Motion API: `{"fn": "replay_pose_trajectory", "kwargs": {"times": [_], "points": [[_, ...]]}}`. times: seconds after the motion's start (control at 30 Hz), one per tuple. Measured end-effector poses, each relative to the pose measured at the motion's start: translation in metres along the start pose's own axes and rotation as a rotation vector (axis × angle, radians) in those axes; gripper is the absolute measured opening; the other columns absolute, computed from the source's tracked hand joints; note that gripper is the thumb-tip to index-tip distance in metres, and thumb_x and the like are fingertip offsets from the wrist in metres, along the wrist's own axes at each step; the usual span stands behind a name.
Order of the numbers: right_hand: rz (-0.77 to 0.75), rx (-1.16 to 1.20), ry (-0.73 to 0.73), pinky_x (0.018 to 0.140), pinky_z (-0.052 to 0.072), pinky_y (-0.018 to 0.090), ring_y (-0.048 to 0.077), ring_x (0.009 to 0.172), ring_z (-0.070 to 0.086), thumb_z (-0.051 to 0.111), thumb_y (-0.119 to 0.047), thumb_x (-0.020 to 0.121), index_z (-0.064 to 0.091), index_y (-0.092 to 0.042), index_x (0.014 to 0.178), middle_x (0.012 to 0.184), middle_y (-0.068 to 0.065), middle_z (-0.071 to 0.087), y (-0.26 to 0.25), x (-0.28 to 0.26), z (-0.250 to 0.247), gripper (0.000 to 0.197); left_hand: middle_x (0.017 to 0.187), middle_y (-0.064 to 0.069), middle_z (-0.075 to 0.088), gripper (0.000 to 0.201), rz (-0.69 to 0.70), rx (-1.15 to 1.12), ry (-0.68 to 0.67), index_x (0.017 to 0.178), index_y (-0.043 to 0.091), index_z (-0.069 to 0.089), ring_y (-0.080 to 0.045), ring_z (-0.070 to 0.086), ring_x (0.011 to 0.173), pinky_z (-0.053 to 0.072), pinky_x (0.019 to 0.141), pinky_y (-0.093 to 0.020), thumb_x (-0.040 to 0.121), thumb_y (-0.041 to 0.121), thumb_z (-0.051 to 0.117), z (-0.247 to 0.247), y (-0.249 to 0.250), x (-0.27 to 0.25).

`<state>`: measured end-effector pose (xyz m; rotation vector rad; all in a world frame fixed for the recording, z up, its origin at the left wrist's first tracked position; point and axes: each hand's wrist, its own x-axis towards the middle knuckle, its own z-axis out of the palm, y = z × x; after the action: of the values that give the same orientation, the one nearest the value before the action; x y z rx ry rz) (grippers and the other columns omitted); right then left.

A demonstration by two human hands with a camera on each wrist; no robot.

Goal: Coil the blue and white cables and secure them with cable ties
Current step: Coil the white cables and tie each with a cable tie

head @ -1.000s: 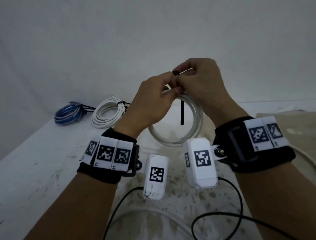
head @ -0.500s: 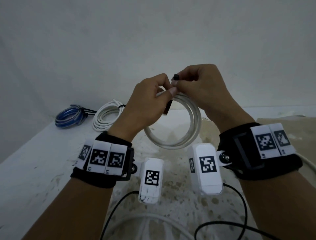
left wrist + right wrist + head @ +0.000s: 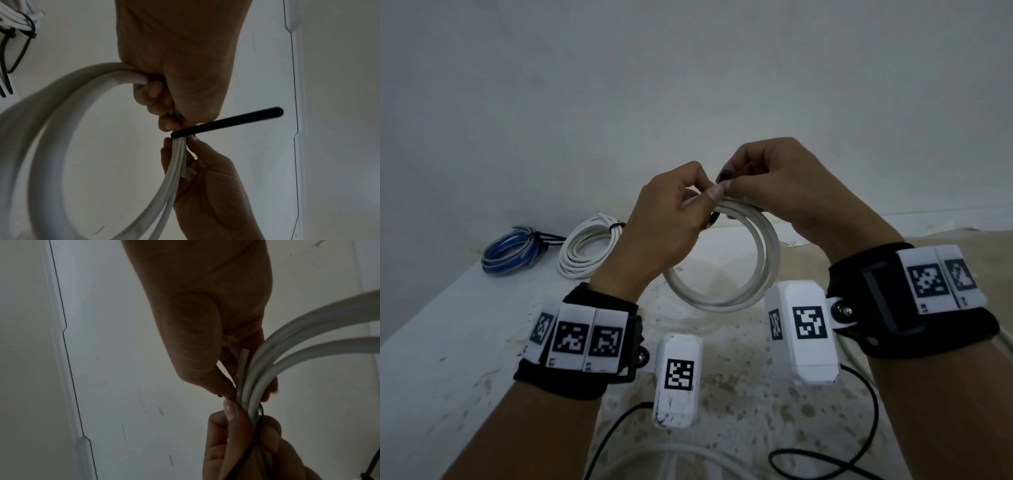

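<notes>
I hold a white cable coil (image 3: 756,274) upright in the air above the table. My left hand (image 3: 709,198) grips the top of the coil, fingers curled round the strands (image 3: 115,73). A black cable tie (image 3: 724,175) wraps the bundle between my two hands. Its tail (image 3: 236,120) sticks out sideways past my left thumb. My right hand (image 3: 736,178) pinches the tie's head and the strands (image 3: 252,369) right next to the left hand. In the right wrist view the thin tie (image 3: 261,412) crosses the bundle at the left hand's fingers (image 3: 269,434).
At the back left of the white table (image 3: 431,342) lie a tied blue coil (image 3: 512,253) and a tied white coil (image 3: 589,253). A loose white cable (image 3: 654,459) and black camera leads (image 3: 825,462) run along the near edge. A wall stands close behind.
The tie's tail, which hung straight down through the coil a second ago, is now folded up under the bundle into my left hand. Both hands have closed tighter together.
</notes>
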<state>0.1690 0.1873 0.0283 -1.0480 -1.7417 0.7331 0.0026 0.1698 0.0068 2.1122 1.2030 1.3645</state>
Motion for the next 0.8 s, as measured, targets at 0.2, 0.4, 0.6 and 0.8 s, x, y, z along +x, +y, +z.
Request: {"fn": "replay_pose_trajectory", "kwargs": {"times": [0.2, 0.4, 0.6, 0.8], "points": [[0.014, -0.014, -0.099, 0.079, 0.057, 0.038, 0.023, 0.074, 0.069, 0.069, -0.007, 0.082, 0.071, -0.007, 0.086, 0.082, 0.013, 0.073, -0.002, -0.003, -0.005, 0.004, 0.054, -0.002, 0.060, 0.021, -0.004, 0.051, 0.011, 0.078, 0.015, 0.057, -0.020, 0.052, 0.051, 0.049, 0.059, -0.040, 0.094, 0.029, 0.057, 0.000, -0.001, -0.001], [-0.041, 0.038, -0.162, 0.082, 0.056, 0.036, 0.024, 0.079, 0.070, 0.079, -0.022, 0.080, 0.073, -0.008, 0.090, 0.086, 0.011, 0.074, -0.001, -0.004, -0.008, 0.019, 0.057, -0.010, 0.059, 0.021, -0.040, 0.063, 0.057, 0.078, 0.013, 0.059, -0.013, 0.041, 0.047, 0.035, 0.051, -0.030, 0.094, 0.026, 0.061, -0.001, 0.000, 0.000], [-0.066, 0.134, -0.050, 0.061, 0.053, 0.022, 0.017, 0.067, 0.069, 0.067, -0.011, 0.091, 0.070, -0.001, 0.093, 0.079, 0.012, 0.073, 0.001, -0.004, -0.001, 0.010, 0.062, 0.003, 0.064, 0.012, -0.060, 0.051, 0.084, 0.096, 0.018, 0.063, -0.020, 0.062, 0.063, 0.054, 0.069, -0.043, 0.096, 0.030, 0.058, 0.003, 0.002, 0.000], [-0.091, 0.099, 0.006, 0.075, 0.059, 0.039, 0.019, 0.075, 0.069, 0.073, -0.015, 0.086, 0.070, -0.012, 0.086, 0.083, 0.006, 0.072, 0.005, -0.001, 0.002, 0.005, 0.067, -0.007, 0.065, 0.026, -0.041, 0.076, 0.008, 0.089, 0.017, 0.074, -0.013, 0.058, 0.063, 0.049, 0.066, -0.037, 0.097, 0.027, 0.052, -0.001, 0.004, -0.001]]}}
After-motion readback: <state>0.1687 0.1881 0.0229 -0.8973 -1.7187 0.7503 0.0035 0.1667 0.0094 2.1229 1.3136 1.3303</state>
